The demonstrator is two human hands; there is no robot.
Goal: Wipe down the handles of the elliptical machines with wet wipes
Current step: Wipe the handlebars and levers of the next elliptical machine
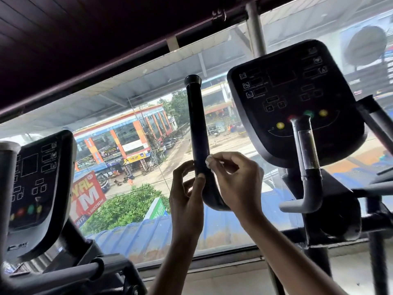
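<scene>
A black upright handle (196, 124) of the elliptical rises in the middle of the view and bends to the right at its base. My left hand (187, 194) curls round the lower part of the handle, thumb across its front. My right hand (236, 179) pinches a small white wet wipe (209, 161) and holds it against the right side of the handle, just above the bend. Most of the wipe is hidden by my fingers.
The machine's black console (297, 99) stands to the right, with a grey fixed grip (306, 158) below it. A second elliptical console (38, 179) is at the left. A large window (138, 145) with a street beyond fills the background.
</scene>
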